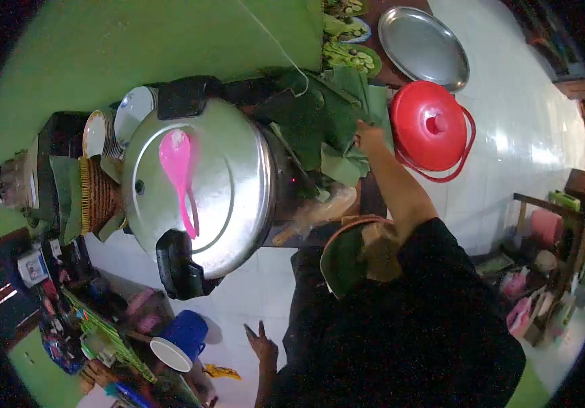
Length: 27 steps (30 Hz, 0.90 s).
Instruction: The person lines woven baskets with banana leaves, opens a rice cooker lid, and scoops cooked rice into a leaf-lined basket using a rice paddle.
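My right hand [370, 136] reaches onto a pile of cut banana leaves [347, 102], its fingers bent against a leaf. My left hand [263, 347] hangs low over the tiled floor, fingers apart and nothing in it. Left of the leaves stands a large metal pot [231, 177] with black handles and its lid on. A pink rice spoon [179, 166] lies on that lid, with a few white grains on its bowl. Close to my body is a round, leaf-lined basket [343, 262]. A clear plastic bag [330, 209] lies near the table edge.
A red lidded container [428, 126] and an oval metal tray [423, 47] stand at the right. Plates of sliced vegetables [353, 58] sit at the back. Stacked plates [97, 134] and a woven basket [97, 197] flank the pot. Another person's hand [99, 374] shows lower left, near a blue bucket [180, 340].
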Motion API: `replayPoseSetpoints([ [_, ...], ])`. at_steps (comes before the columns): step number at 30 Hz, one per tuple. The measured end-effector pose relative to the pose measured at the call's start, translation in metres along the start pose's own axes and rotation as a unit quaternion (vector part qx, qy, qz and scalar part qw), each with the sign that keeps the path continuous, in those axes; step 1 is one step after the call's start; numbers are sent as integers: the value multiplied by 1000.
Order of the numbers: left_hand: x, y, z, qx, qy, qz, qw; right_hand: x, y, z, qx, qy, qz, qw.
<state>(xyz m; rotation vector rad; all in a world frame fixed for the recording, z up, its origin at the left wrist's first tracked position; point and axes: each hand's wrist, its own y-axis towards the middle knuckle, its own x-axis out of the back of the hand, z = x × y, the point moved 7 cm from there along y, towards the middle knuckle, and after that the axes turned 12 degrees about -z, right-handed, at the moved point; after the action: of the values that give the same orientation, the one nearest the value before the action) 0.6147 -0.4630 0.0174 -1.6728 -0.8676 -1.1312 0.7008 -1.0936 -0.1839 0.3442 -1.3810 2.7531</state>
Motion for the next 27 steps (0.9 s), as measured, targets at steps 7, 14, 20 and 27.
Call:
replayPoseSetpoints([
  [7,-30,-9,20,22,-83,31,996,-13,-19,21,-57,0,103,993],
  [14,21,108,-54,-6,-229,-9,973,-22,-113,84,124,-17,230,965],
  [20,37,131,-81,-78,-225,20,971,-27,-127,91,128,-26,264,956],
  [27,26,115,-40,-89,-200,63,974,-47,-131,91,299,-93,178,933],
])
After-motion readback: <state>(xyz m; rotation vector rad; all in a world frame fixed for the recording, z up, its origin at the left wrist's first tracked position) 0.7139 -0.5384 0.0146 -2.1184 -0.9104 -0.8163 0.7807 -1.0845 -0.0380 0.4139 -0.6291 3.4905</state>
